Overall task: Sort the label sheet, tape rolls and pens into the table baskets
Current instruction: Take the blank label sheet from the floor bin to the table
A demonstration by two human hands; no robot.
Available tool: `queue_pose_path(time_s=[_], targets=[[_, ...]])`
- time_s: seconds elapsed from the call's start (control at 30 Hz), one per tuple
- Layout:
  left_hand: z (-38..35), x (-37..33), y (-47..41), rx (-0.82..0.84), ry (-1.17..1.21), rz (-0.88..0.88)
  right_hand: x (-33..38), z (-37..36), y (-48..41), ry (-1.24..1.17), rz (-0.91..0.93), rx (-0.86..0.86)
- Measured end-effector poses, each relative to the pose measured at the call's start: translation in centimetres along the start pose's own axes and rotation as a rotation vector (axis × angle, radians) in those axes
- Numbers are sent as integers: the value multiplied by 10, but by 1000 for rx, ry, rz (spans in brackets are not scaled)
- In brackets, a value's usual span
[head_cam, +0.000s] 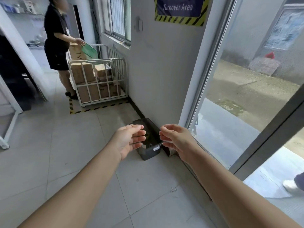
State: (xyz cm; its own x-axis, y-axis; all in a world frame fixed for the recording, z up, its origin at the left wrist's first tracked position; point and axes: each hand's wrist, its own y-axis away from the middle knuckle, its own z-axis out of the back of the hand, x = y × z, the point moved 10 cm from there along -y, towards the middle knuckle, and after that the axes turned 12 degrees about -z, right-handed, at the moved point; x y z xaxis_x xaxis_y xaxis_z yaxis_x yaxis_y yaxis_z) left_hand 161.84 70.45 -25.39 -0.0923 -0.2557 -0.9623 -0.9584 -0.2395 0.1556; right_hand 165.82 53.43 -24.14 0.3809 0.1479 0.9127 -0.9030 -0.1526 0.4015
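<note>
Grey bin (150, 152) partly hides behind left hand (130, 141) and right hand (178, 140), grips wide, empty.

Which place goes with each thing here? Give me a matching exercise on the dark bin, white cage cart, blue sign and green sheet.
Things:
1. dark bin
2. white cage cart
3. blue sign
4. green sheet

Places:
A. high on the wall
B. on the floor, against the wall
C. in a standing person's hand
D. inside the striped floor marking

Pairs: 1-B, 2-D, 3-A, 4-C
</note>
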Motion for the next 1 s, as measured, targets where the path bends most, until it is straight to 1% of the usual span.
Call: queue_pose_path(time_s=[0.23,0.5,0.8,1.0], targets=[[-21,-6,-89,-40,6,6,37,14,-88,32,-14,38],[-17,1,-185,-84,3,55,60,11,-191,78,-85,29],[8,-4,-334,-73,-16,87,98,-21,-330,101,-150,-3],[12,-10,-421,-19,-17,126,123,-42,-406,71,-166,-38]])
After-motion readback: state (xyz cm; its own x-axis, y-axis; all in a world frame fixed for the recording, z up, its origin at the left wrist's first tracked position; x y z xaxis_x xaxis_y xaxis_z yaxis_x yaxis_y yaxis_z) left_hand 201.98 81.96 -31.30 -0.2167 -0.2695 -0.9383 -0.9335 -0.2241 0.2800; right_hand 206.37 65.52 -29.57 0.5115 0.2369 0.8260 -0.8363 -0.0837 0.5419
